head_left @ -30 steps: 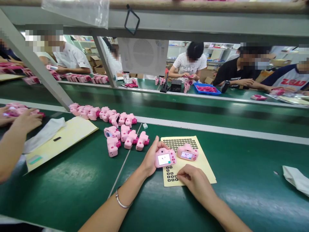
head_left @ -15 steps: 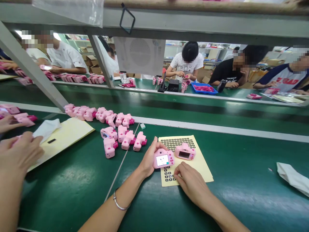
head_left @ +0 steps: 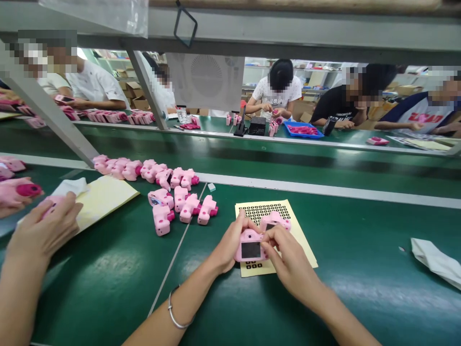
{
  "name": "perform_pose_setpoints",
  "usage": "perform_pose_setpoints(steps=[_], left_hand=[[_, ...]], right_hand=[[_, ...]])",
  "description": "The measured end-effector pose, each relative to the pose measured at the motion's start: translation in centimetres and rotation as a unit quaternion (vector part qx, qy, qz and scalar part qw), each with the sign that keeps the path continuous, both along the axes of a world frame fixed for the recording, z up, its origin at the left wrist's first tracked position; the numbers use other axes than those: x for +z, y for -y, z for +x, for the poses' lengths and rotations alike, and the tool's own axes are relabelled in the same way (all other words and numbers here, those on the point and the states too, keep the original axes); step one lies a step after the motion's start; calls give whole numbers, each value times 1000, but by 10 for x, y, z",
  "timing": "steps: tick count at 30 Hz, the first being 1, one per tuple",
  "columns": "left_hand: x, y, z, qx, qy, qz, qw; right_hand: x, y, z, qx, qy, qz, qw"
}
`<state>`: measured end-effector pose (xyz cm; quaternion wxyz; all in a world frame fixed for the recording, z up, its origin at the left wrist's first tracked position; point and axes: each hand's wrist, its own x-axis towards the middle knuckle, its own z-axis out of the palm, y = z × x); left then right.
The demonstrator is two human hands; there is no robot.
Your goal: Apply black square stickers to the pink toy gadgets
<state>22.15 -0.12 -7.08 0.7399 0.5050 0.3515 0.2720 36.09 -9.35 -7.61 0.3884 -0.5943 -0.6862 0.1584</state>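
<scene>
The camera point(head_left: 249, 246) is grasped by the left hand point(head_left: 227, 244); its right side is touched by the right hand point(head_left: 289, 251), fingers bent.

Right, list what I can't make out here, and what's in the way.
- Right side of the held camera's back: head view, partly covered by the right hand.
- Lower right of the camera behind: head view, same hand.
- Anything pinched in those fingertips: head view, too small.
- Far end of the white cloth: head view, cut off by the right edge.
</scene>
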Motion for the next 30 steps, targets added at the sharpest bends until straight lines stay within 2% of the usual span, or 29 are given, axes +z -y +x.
perform_pose_setpoints(steps=[4, 11, 16, 24, 27, 30], left_hand=[[0, 9, 6, -14, 6, 12, 1000], [0, 12, 7, -7, -1, 41, 999], [-2, 11, 6, -11, -11, 62, 998], [-9, 8, 4, -23, -36, 124, 991], [-6, 10, 2, -23, -58, 162, 985], [0, 13, 0, -20, -110, 217, 970]], right_hand=[[-3, -4, -12, -34, 133, 56, 989], [-7, -4, -10, -35, 140, 37, 989], [-8, -4, -9, -29, 179, 42, 983], [-12, -2, -10, -55, 290, 93, 951], [-11, -2, -11, -51, 286, 104, 951], [-10, -1, -11, -56, 208, 103, 971]])
